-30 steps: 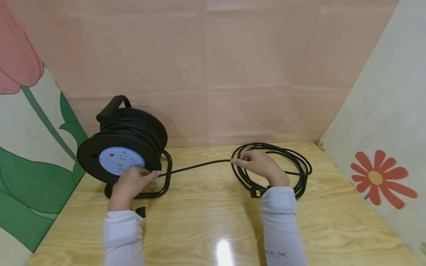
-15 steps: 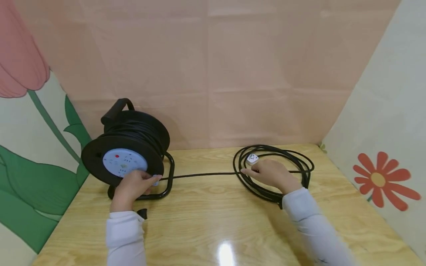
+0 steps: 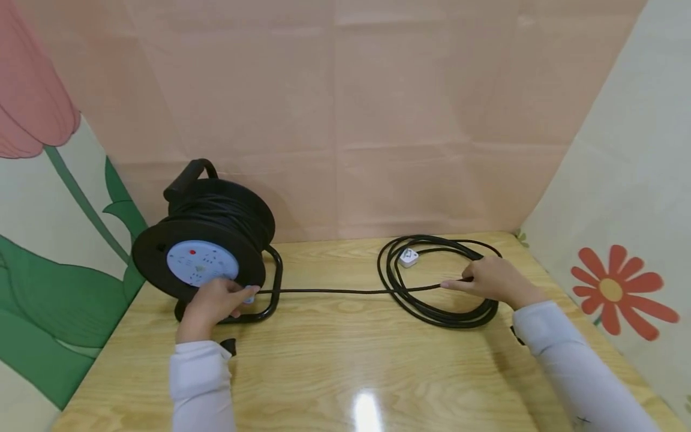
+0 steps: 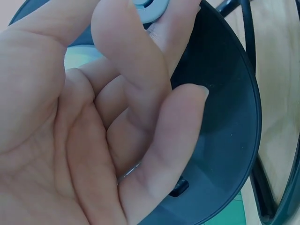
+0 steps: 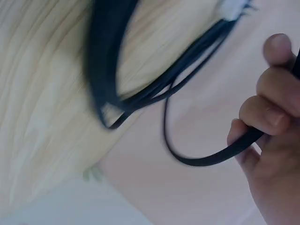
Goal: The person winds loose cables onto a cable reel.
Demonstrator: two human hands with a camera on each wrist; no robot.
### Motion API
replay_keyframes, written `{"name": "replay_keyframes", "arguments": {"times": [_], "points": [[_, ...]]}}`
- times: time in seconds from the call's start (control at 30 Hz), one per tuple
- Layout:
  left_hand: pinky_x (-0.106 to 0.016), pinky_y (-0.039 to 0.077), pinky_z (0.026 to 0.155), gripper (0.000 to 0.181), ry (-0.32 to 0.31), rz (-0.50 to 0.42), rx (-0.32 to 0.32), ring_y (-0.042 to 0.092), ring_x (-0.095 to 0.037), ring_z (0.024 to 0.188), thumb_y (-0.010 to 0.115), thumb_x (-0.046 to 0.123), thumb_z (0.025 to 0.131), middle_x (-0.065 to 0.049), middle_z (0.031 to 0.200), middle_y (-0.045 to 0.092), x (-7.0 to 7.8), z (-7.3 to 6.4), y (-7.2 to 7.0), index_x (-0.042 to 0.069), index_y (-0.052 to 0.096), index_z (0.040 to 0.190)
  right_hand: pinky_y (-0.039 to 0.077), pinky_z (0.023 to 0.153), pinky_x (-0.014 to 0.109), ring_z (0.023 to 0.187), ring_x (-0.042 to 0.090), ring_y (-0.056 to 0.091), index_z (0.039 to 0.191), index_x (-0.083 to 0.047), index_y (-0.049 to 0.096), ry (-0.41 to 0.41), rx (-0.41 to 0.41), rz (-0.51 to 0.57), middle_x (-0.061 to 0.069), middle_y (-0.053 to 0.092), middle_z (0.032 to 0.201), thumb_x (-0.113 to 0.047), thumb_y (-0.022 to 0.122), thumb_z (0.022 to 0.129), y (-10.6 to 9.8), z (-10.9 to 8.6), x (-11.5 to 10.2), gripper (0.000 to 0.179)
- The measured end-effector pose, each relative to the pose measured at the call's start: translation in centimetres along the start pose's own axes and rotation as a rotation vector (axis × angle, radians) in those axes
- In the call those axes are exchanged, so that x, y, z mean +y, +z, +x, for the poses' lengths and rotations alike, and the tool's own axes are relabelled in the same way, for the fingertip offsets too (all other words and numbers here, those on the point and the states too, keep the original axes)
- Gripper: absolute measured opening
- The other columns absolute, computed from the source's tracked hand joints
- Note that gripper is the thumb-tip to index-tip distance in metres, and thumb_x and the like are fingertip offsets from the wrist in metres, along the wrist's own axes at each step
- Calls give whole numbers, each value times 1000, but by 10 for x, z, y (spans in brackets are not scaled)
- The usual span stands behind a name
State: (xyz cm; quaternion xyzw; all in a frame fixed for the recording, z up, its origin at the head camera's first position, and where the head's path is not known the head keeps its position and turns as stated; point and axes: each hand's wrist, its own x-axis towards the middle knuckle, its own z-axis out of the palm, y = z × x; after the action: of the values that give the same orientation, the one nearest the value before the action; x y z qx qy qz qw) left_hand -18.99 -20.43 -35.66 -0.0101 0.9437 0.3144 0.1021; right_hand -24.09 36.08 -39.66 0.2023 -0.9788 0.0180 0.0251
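Note:
A black cable reel (image 3: 156,264) with a pale blue socket panel (image 3: 202,261) stands on the left of the table. My left hand (image 3: 213,303) is at the lower right of its front flange, thumb and finger pinching a pale blue-grey knob (image 4: 152,9). From the reel a stretch of black cable (image 3: 335,291) runs almost level to the right. My right hand (image 3: 493,281) grips that cable above the right side of a loose coil (image 3: 432,313). In the right wrist view, the fingers (image 5: 265,115) curl round the cable.
A white plug (image 3: 408,257) lies inside the coil's loops. The reel's black tube frame (image 3: 278,270) stands around its right side. Behind the wooden table (image 3: 302,372) hangs a pink backdrop (image 3: 335,120); flower-printed panels (image 3: 610,180) flank it.
My right hand has moved right along the coil, and the cable from the reel now lies lower and level. The white plug has come into view. My left hand stays at the knob.

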Motion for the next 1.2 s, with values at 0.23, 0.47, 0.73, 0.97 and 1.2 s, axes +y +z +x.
{"name": "replay_keyframes", "arguments": {"times": [0.23, 0.47, 0.73, 0.97, 1.2], "points": [[-39, 46, 68, 56, -15, -5, 2, 60, -22, 77, 61, 59, 93, -3, 76, 67, -2, 2, 3, 5, 73, 100, 37, 70, 45, 54, 15, 43, 55, -25, 65, -91, 105, -205, -11, 45, 51, -76, 58, 84, -17, 11, -4, 59], [-40, 47, 71, 56, -34, -27, -10, 60, -22, 79, 63, 59, 92, -3, 77, 67, -6, 0, 2, 5, 73, 102, 34, 69, 42, 56, 15, 30, 47, -27, 45, -231, 475, -260, -9, 30, 58, -74, 60, 84, -53, 14, -23, 61], [-39, 47, 70, 54, -30, -29, -10, 59, -21, 77, 63, 58, 93, -4, 77, 66, -13, -1, -3, 5, 73, 100, 29, 66, 46, 61, 24, 40, 56, -12, 61, -209, 883, -91, -4, 42, 58, -75, 49, 89, -74, 12, -55, 72], [-42, 53, 76, 59, -64, -82, -48, 63, -18, 79, 61, 60, 93, -6, 90, 72, -19, 3, 1, 4, 74, 103, 30, 67, 53, 69, 35, 49, 57, -10, 58, -126, 1062, 39, 6, 52, 60, -68, 62, 87, -64, 16, -71, 65], [-47, 55, 81, 56, -37, -136, -71, 67, -15, 79, 59, 57, 96, -2, 91, 73, -25, 8, 4, 3, 74, 104, 34, 72, 57, 68, 38, 51, 70, -1, 70, -27, 1070, 84, 16, 64, 70, -68, 60, 88, -52, 19, -71, 71]]}}
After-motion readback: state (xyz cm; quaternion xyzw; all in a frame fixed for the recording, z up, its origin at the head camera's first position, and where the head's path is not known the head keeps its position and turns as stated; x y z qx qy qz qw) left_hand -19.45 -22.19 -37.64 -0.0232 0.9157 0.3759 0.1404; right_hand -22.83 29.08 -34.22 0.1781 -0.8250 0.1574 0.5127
